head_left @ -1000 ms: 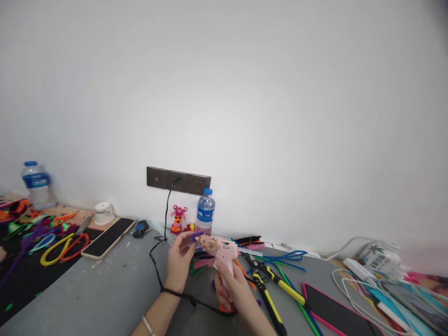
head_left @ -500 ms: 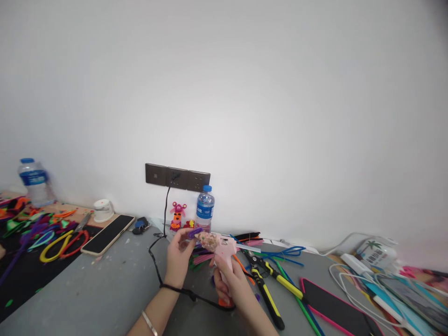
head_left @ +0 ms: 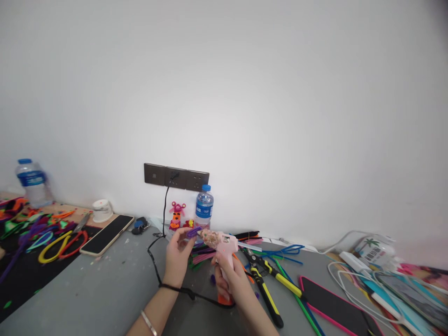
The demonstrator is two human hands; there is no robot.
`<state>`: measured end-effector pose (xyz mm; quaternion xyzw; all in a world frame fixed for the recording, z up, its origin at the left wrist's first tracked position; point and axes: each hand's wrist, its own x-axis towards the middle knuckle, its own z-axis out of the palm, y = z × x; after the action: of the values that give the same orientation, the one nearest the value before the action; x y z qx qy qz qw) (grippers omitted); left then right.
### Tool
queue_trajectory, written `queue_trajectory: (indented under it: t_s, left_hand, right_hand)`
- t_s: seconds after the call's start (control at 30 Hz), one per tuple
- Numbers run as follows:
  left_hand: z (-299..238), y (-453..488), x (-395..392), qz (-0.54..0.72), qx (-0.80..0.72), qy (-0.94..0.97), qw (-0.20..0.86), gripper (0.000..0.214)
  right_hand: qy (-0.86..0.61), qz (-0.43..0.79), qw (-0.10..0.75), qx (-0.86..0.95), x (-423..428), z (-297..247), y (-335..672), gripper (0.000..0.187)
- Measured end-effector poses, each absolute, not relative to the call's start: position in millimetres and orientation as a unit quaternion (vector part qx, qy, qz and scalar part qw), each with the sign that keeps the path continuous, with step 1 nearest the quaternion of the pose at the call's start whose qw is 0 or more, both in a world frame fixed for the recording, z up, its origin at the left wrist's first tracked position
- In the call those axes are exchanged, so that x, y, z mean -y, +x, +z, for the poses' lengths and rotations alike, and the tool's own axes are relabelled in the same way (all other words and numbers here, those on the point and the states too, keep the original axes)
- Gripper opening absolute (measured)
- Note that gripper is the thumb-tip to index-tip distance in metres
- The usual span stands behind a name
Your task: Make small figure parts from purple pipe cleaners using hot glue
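My right hand (head_left: 234,280) is wrapped round the grip of a pink glue gun (head_left: 221,243), whose nozzle points left. My left hand (head_left: 178,259) pinches a small purple pipe-cleaner piece (head_left: 193,231) right at the nozzle tip. The gun's black cord (head_left: 158,266) runs under my left wrist and up to the wall socket strip (head_left: 176,176). A clear glue stick (head_left: 249,246) pokes out of the gun's rear.
A water bottle (head_left: 204,209) and a small pipe-cleaner figure (head_left: 177,215) stand by the wall. Yellow-handled pliers (head_left: 266,283), loose pipe cleaners (head_left: 280,255) and a pink-cased phone (head_left: 332,307) lie right. Left are another phone (head_left: 107,234), keys (head_left: 140,224), pipe-cleaner loops (head_left: 58,243) and a bottle (head_left: 31,183).
Both hands with the glue gun and purple piece have shifted slightly up and away in the picture; their hold is unchanged.
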<state>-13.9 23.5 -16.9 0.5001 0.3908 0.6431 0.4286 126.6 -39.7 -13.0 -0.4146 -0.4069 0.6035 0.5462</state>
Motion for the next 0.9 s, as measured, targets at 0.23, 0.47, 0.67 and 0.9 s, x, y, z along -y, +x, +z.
queue_trajectory:
  t_s: [0.23, 0.47, 0.67, 0.9]
  left_hand:
    - [-18.8, -14.2, -25.0, 0.645, -0.386, 0.5, 0.43, 0.026]
    - [-15.7, -13.3, -22.6, 0.656, -0.375, 0.492, 0.433, 0.024]
    - [-15.1, -14.2, -22.7, 0.656, -0.368, 0.502, 0.427, 0.024]
    - [-15.0, -13.5, -22.3, 0.653, -0.346, 0.512, 0.438, 0.021]
  right_hand:
    - [-0.418, 0.596, 0.554, 0.403, 37.5, -15.1, 126.8, 0.06]
    - [-0.428, 0.587, 0.567, 0.389, 37.4, -12.5, 126.7, 0.06]
    - [-0.425, 0.583, 0.574, 0.387, 36.0, -16.9, 127.2, 0.059]
    - [-0.431, 0.572, 0.583, 0.384, 37.3, -9.4, 128.0, 0.059]
